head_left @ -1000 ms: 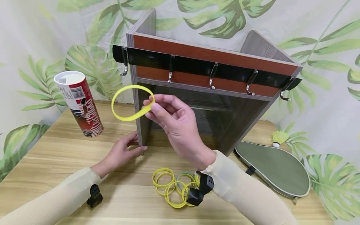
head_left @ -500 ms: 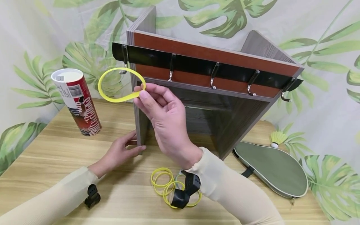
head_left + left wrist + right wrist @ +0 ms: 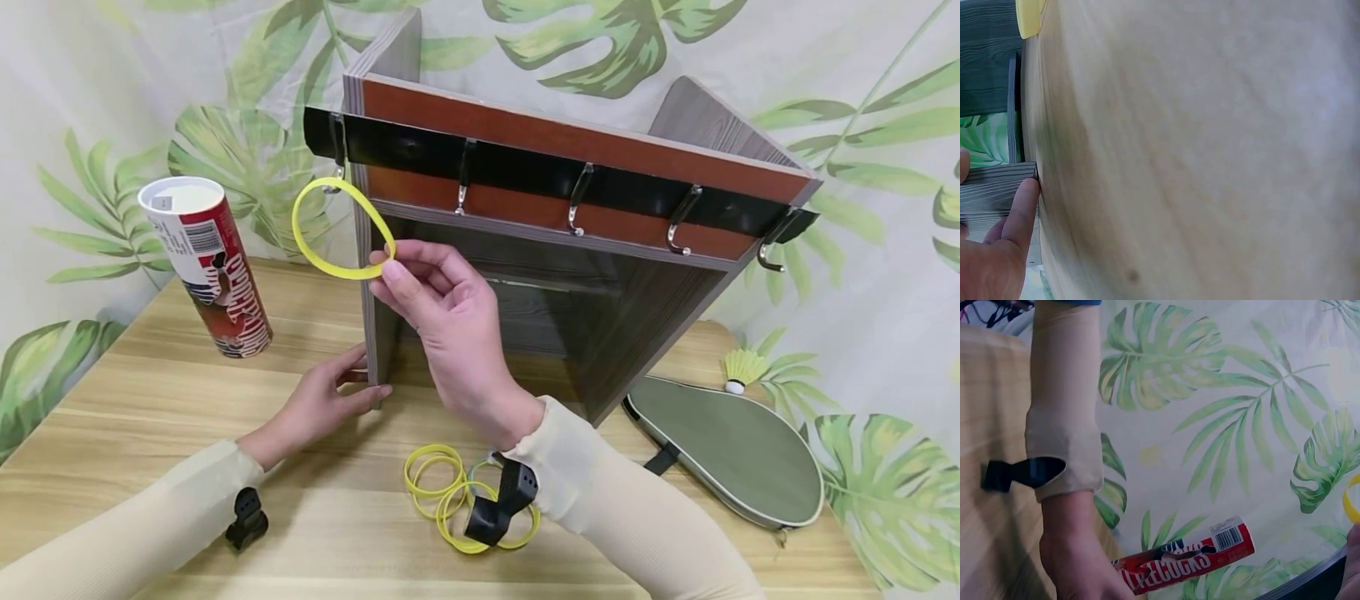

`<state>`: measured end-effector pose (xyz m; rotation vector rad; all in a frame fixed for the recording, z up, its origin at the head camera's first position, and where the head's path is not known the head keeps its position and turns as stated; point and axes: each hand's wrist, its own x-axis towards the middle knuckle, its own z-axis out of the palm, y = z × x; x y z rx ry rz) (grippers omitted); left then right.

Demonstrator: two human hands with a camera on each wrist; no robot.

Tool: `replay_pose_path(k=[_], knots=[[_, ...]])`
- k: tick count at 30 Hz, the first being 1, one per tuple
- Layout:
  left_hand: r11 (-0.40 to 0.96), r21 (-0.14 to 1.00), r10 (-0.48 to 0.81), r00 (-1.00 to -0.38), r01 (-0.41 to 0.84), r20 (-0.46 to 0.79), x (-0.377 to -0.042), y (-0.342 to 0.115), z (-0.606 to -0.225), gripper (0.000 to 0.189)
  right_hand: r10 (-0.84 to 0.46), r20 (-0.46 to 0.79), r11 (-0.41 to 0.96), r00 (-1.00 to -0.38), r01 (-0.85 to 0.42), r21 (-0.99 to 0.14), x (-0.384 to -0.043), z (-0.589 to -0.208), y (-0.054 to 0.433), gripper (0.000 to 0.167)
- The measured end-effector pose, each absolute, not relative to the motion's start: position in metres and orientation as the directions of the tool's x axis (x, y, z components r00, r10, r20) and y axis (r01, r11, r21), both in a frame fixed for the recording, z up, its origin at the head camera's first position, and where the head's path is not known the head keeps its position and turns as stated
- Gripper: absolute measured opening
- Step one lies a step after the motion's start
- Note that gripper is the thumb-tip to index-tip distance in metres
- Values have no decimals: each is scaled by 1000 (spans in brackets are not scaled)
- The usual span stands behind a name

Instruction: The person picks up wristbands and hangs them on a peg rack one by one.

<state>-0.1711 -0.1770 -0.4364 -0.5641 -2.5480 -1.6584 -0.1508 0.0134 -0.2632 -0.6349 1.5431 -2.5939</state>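
Note:
My right hand [image 3: 461, 342] pinches a yellow silicone wristband [image 3: 300, 242] between thumb and fingers. The band overlaps the tip of the leftmost metal hook [image 3: 339, 150]; whether it hangs on it I cannot tell. That hook belongs to a black hook rail [image 3: 525, 171] across the front of a grey wooden shelf [image 3: 382, 367]. Low on the shelf's left side, my left hand [image 3: 311, 412] grips the panel's bottom, thumb at the front edge, as the left wrist view also shows at the panel [image 3: 997, 194]. In the right wrist view only a bit of the band [image 3: 1350, 497] shows.
Several yellow and greenish wristbands [image 3: 435, 471] lie on the wooden table [image 3: 322, 517], partly behind the right wrist camera. A red and white shuttlecock tube [image 3: 217, 275] stands left. A green racket case [image 3: 731, 450] and a yellow shuttlecock [image 3: 745, 369] lie right.
My right hand moved up and left with the wristband, then slightly back right and down. The band has turned and now overlaps the leftmost hook. The left hand keeps its place on the panel.

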Motion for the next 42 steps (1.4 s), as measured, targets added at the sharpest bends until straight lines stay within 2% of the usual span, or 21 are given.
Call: replay_pose_path(k=[10,17,21,26,31,34,38,42], knots=[[374,874,267,-938,311,220,-171,-177,-435,66,-281,331,-445,-901,-184,-876,-153,-266,24,28],[401,869,261,-945,291,197,-169,-178,-434,66,-315,260,-348,-913,-144,-926,-159,-278,47,30],[408,861,262,-942,303,207,-170,-176,-436,64,-368,178,-238,-913,-93,-967,-167,-290,68,31],[416,856,263,-942,307,210,-171,-171,-437,62,-467,45,1,-883,-51,-999,-178,-312,108,31],[435,848,262,-944,302,202,-173,-169,-437,63,-553,-98,261,-827,-61,-963,-187,-339,152,28],[447,841,260,-944,304,202,-174,-170,-437,64,-631,-153,365,-761,-117,-924,-192,-354,177,26],[464,838,249,-950,288,189,-173,-173,-435,64,-730,-205,441,-652,-219,-871,-198,-371,199,27],[461,846,246,-955,267,167,-171,-176,-433,65,-769,-290,512,-570,-277,-813,-200,-383,209,28]])
